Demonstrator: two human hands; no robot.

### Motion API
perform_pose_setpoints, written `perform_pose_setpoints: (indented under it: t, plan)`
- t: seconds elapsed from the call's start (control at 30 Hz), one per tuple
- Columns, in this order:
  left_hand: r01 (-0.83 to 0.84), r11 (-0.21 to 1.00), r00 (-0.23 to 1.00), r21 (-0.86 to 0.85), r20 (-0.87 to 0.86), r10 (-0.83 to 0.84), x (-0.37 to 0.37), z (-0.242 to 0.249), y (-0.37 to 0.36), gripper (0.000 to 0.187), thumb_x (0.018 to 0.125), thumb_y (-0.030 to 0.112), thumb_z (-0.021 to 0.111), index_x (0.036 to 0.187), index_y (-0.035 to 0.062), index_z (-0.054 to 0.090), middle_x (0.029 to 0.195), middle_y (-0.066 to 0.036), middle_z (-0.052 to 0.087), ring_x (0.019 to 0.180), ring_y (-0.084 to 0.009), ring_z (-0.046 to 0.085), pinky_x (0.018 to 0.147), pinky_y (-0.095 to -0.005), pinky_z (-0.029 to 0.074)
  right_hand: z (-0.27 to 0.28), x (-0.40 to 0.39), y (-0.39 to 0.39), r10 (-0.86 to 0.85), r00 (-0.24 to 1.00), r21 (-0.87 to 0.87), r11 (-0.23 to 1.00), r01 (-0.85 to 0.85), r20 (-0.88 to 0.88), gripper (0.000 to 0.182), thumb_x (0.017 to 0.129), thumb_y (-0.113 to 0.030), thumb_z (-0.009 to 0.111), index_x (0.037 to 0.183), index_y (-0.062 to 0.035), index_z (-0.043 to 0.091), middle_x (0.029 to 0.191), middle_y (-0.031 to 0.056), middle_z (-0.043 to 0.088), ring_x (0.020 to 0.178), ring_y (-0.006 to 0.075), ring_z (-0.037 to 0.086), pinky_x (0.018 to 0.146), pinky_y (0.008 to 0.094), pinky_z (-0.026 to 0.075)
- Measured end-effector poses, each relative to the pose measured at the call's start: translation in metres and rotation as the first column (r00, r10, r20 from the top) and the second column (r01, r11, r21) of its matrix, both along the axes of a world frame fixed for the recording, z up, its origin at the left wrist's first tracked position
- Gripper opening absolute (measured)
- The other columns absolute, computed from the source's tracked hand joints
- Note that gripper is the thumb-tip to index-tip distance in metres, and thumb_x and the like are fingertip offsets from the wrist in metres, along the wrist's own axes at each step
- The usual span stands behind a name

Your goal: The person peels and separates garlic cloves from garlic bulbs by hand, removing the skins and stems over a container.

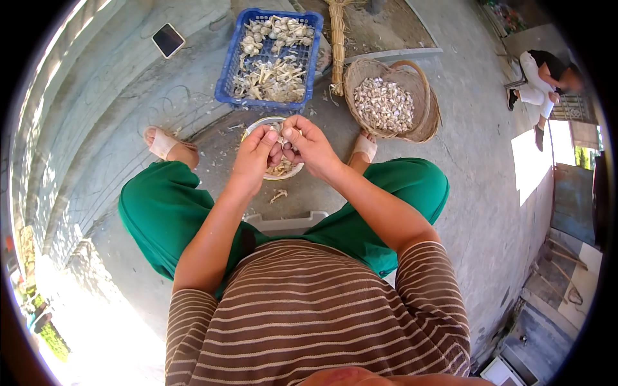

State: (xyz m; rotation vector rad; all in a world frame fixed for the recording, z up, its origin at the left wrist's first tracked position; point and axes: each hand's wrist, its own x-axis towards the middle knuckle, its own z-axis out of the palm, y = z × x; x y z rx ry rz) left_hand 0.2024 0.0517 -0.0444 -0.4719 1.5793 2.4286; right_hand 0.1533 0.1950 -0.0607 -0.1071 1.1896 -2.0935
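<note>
Above a round white basin [301,168] between my knees, my two hands meet with bent fingers. My left hand [259,154] and my right hand [310,145] pinch small pale pieces that look like garlic, mostly hidden by the fingers. Skins and bits lie in the basin under them. Beyond it stands a blue plastic crate [222,90] with garlic bulbs at its far end and dry stalks and skins nearer me. To its right, a wicker basket [423,106] holds many loose garlic cloves [384,105].
A phone [168,40] lies on the ground at the upper left. A straw bundle [337,45] is between crate and basket. My feet flank the basin. Another person [541,77] sits at the far right. Garlic scraps [279,195] lie near the basin.
</note>
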Motion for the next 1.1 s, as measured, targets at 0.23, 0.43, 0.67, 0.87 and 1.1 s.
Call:
perform_pose_setpoints:
  t: [0.23,0.43,0.67,0.87,1.1]
  plan:
    - [0.05,0.998,0.998,0.05,0.038,-0.052,0.003,0.002,-0.003,0.017,0.097,0.022,0.047,0.093,0.0062,0.051,0.064,0.003,0.04,0.055,-0.0081,0.039,0.05,-0.0223,0.032,0.01,0.0,0.003,0.074,0.958,0.08,0.995,-0.054,-0.277,0.011,0.094,-0.018,0.054,0.094,-0.0093,0.049,0.069,-0.0043,0.045,0.053,0.0026,0.036,0.046,0.0182,0.027]
    - [0.143,0.98,0.978,0.141,0.131,-0.161,0.005,0.001,-0.003,0.023,0.097,0.027,0.048,0.085,0.0075,0.047,0.066,0.002,0.038,0.059,-0.0093,0.038,0.052,-0.0239,0.032,-0.015,0.001,0.011,-0.034,0.997,0.016,0.999,0.035,-0.07,0.012,0.094,-0.018,0.053,0.095,-0.0065,0.049,0.071,-0.0006,0.049,0.052,0.0058,0.039,0.044,0.0202,0.029]
    - [0.088,0.992,0.995,0.086,0.03,-0.091,0.005,-0.004,-0.001,0.02,0.095,0.025,0.05,0.083,0.0085,0.05,0.071,0.002,0.048,0.062,-0.0083,0.047,0.056,-0.0226,0.039,-0.065,-0.096,0.109,-0.855,0.451,-0.06,0.452,0.89,0.256,0.026,0.096,-0.02,0.046,0.109,0.0019,0.044,0.094,0.0154,0.053,0.085,0.0268,0.057,0.079,0.0367,0.054]
    - [0.025,0.998,0.999,0.054,0.046,-0.028,0.0,0.002,0.002,0.01,0.095,0.017,0.05,0.097,0.0072,0.052,0.079,-0.001,0.054,0.071,-0.0104,0.051,0.062,-0.0244,0.041,-0.098,-0.098,0.124,-0.862,0.411,0.148,0.466,0.872,0.295,0.059,0.095,-0.018,0.046,0.14,0.0024,0.013,0.128,0.0268,0.036,0.106,0.0391,0.053,0.092,0.0442,0.051]
    - [-0.131,0.99,0.99,0.049,0.06,0.128,-0.007,0.001,0.004,0.021,0.093,0.015,0.051,0.112,0.0082,0.047,0.082,-0.002,0.057,0.072,-0.0095,0.053,0.062,-0.0232,0.042,0.119,-0.082,0.062,-0.688,0.254,-0.35,0.609,0.712,-0.68,0.066,0.092,-0.011,0.048,0.144,-0.0064,0.007,0.107,0.0182,0.058,0.081,0.0211,0.06,0.068,0.0324,0.048]
